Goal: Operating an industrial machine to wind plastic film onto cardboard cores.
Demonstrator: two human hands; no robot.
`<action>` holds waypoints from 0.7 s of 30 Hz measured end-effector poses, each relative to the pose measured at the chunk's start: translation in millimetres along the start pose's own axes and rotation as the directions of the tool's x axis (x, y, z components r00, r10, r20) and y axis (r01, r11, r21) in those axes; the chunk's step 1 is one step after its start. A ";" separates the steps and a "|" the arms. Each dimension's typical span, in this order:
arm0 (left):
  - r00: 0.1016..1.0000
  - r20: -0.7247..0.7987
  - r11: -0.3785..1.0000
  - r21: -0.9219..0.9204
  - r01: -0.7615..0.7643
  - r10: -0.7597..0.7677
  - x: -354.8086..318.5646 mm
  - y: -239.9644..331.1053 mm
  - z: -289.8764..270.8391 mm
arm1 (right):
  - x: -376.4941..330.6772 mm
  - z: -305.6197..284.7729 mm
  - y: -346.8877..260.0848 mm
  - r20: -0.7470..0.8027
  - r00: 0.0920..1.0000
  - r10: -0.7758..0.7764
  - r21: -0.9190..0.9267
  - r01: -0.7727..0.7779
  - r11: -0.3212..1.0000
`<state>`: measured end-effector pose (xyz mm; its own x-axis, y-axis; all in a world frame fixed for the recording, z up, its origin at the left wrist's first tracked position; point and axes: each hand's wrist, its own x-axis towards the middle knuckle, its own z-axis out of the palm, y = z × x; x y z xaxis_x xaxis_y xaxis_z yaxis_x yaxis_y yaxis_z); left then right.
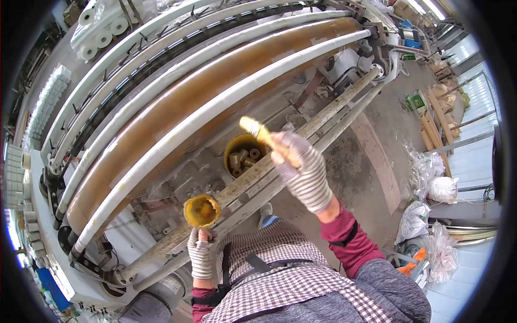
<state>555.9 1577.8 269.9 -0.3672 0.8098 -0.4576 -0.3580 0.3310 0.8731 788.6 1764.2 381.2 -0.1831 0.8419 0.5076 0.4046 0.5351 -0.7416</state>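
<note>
My left hand (201, 254), in a striped knit glove, is closed around the lower part of a small yellow pot (189, 218). Crusted yellow-brown matter lines the inside of the pot. Raised over the pipes, my right hand (306, 171) wears a similar glove and grips the handle of a brush (257, 130). The brush points up and left, its bristle end coated pale yellow and touching nothing. Beyond the pipes lies a long machine with a brown roll (204, 96) and a white roller (226, 107) in front of it.
Two long pipes (336, 110) run across in front of my body. A yellow bucket (230, 148) holding several short tubes stands on the floor behind them. Plastic bags (412, 223) and long boards (439, 126) lie at the right. White rolls (103, 37) are stacked at the far left.
</note>
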 end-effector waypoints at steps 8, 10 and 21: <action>0.990 0.107 0.995 -0.023 0.094 -0.091 12.6 12.4 113.8 | 78.8 -5.1 75.3 -0.004 0.993 -0.116 -0.078 0.116 0.990; 0.989 0.135 0.995 -0.067 0.069 -0.059 28.3 10.0 124.1 | 78.0 1.1 99.7 0.110 0.992 -0.063 -0.077 0.072 0.994; 0.974 0.227 0.983 0.181 -0.038 -0.004 86.4 -2.7 218.1 | 131.7 -125.7 188.5 0.167 0.982 0.085 -0.340 -0.024 0.940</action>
<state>712.4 1752.5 264.8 -0.1611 0.8975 -0.4106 -0.1827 0.3817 0.9061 953.4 1967.2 363.3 -0.2947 0.8843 0.3622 0.6890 0.4593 -0.5607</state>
